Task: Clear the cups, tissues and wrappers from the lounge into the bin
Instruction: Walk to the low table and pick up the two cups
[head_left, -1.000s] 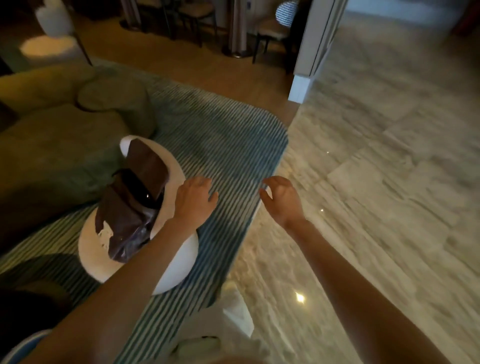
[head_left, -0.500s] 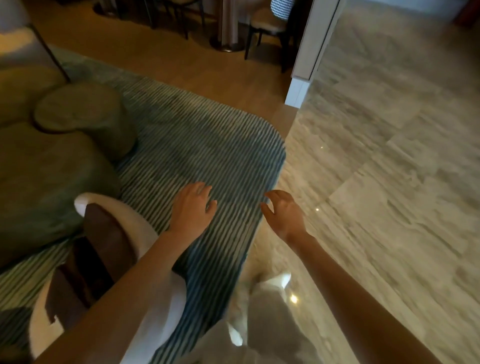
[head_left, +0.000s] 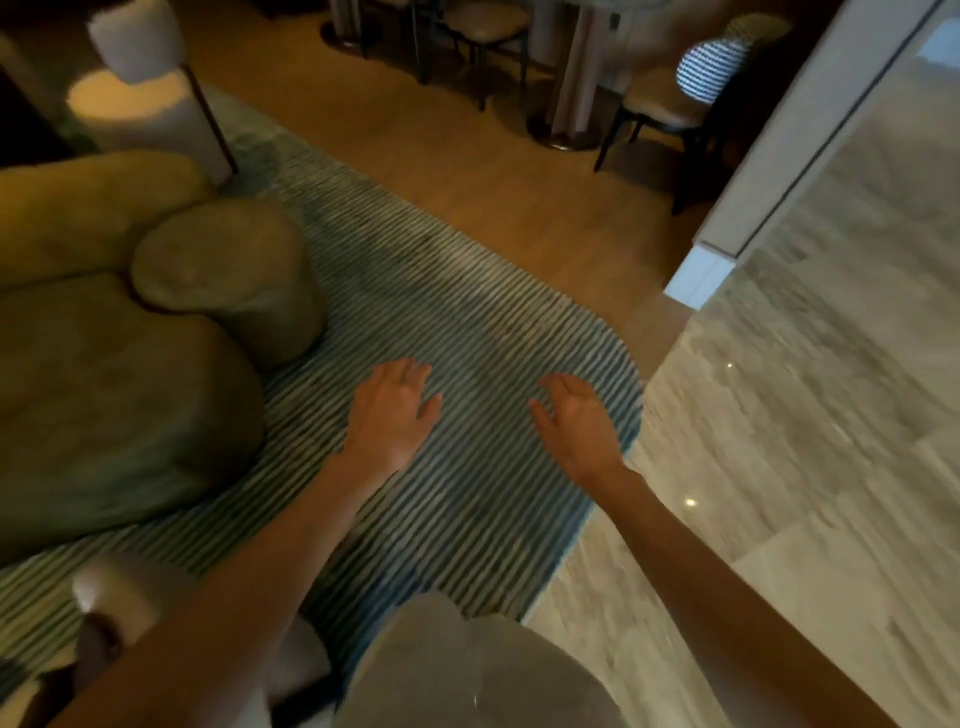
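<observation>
Both the left hand (head_left: 393, 415) and right hand (head_left: 582, 423) hang flat-fingered and empty over the striped rug (head_left: 467, 322), near its rounded corner where marble floor (head_left: 779, 467) opens. At the rug's lower-left edge, a white bin (head_left: 111, 597) is blurred and cut off behind the left forearm; its contents cannot be made out.

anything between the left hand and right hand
Nothing: in the head view only bare striped rug shows between the left hand and right hand.
</observation>
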